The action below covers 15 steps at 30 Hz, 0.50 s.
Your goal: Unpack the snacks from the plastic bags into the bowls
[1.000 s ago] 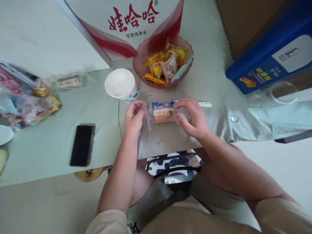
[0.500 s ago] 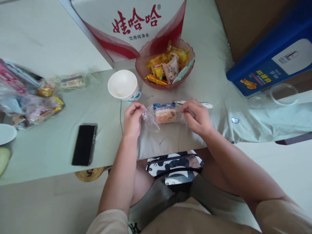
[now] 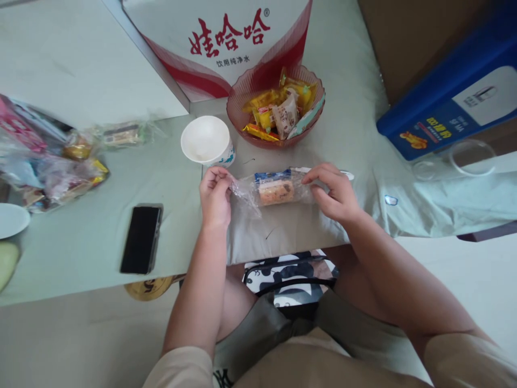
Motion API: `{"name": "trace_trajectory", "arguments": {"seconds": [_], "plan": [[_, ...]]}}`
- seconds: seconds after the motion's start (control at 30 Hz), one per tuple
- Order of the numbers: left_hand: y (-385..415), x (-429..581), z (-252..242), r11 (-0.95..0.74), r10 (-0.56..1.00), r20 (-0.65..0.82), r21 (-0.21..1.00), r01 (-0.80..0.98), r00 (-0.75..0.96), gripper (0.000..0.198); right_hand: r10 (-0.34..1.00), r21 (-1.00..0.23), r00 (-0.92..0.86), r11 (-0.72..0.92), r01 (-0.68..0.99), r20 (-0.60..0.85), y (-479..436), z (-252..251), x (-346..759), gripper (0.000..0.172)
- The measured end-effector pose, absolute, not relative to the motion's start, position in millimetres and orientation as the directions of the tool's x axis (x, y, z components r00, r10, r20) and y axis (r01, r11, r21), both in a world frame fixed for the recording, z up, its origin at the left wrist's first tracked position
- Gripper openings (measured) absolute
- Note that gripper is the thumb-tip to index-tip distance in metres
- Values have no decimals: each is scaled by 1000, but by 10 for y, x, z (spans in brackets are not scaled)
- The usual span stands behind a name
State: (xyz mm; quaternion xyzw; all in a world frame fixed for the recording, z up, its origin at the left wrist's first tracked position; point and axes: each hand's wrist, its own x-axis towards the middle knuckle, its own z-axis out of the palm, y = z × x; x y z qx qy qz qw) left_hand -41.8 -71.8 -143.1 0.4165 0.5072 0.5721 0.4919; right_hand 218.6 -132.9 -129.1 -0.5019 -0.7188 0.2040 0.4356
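Observation:
Clear plastic wrap [image 3: 247, 193] stretches out from around a light brown baked snack [image 3: 276, 192] at the table's front edge. My left hand [image 3: 216, 195] pinches the wrap's left end. At the right end, my right hand [image 3: 332, 189] touches the wrap with thumb and index finger apart. A blue packet [image 3: 271, 175] lies just behind the snack. Partly covered by my right hand is a white, pen-like object [image 3: 347, 175]. The white paper cup [image 3: 207, 141] stands behind my left hand.
A pink glass bowl [image 3: 236, 110] of wrapped snacks stands before a white and red box [image 3: 226, 37]. A black phone [image 3: 140, 240] lies left, near bagged snacks [image 3: 67, 175]. At right are a blue box [image 3: 444, 108] and a clear plastic cup [image 3: 472, 159].
My left hand has moved slightly left, drawing the wrap's left end out longer. My right hand has shifted a little right, and its fingers have spread.

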Motion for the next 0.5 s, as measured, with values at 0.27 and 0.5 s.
{"name": "trace_trajectory", "arguments": {"seconds": [0.27, 0.5], "plan": [[-725, -381, -1354, 35, 980, -84, 966, -256, -183, 14, 903, -760, -195, 427, 491, 382, -1326, -1291, 2228, 31], [-727, -382, -1362, 24, 982, -74, 963, -268, -177, 12, 912, -746, -82, 378, 549, 402, -1323, -1300, 2171, 20]]}}
